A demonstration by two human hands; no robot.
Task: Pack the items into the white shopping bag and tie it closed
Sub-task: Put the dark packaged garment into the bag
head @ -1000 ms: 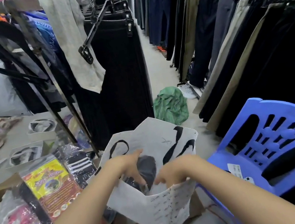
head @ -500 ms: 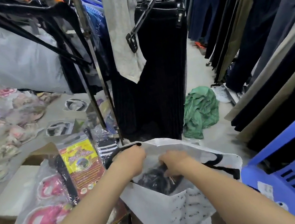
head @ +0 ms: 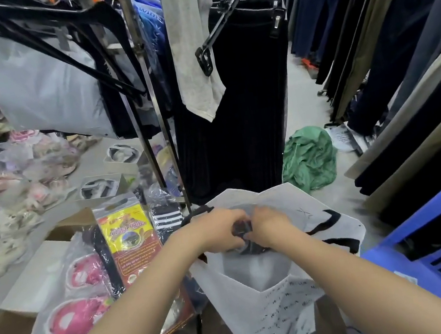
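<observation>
Head view shows left hand (head: 218, 232) and right hand (head: 271, 226) both pinching a dark item (head: 242, 228) over the white shopping bag (head: 265, 305), whose unsupported mouth could sag shut.

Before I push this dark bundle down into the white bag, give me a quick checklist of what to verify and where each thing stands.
1. Both hands on the dark bundle: ok, left hand and right hand pinch it.
2. Bundle over the white bag mouth: ok.
3. Mouth open: ok.
4. Room inside: cannot tell.
5. Bag tied: not ok, still open.
</observation>
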